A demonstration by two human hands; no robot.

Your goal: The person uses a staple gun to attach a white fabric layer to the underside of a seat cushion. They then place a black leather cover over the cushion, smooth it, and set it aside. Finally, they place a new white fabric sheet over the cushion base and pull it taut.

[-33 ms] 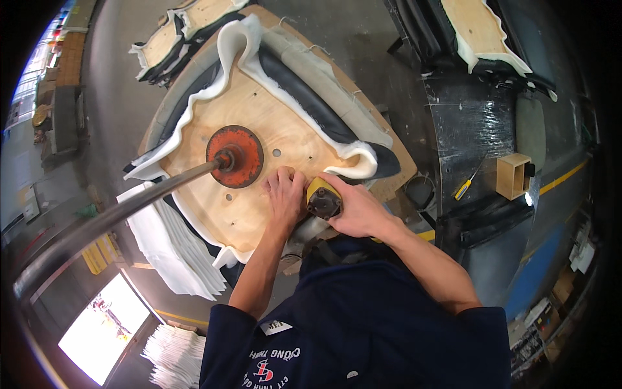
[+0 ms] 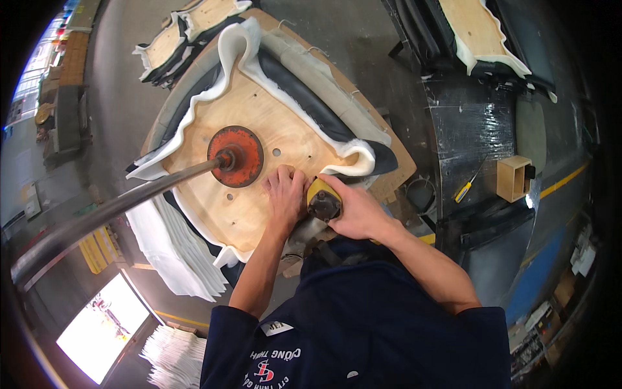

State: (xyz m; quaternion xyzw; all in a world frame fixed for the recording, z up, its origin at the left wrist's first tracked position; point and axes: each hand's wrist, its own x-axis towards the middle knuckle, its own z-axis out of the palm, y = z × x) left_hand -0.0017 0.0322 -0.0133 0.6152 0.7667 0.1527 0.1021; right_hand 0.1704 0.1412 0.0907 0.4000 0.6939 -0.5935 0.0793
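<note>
Filling the right hand (image 2: 357, 211) is a yellow tool (image 2: 323, 200).

Navy shirt (image 2: 402, 330) — white lettering (image 2: 285, 354) around red-and-white emblem (image 2: 264, 371); white tag (image 2: 277, 329) beside it — dark letters.

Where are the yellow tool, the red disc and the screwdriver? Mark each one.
Yellow tool (image 2: 323, 203), head view: its dark end cap.
Red disc (image 2: 247, 157), head view: its face, right of centre.
Screwdriver (image 2: 462, 192), head view: its yellow handle.
</note>
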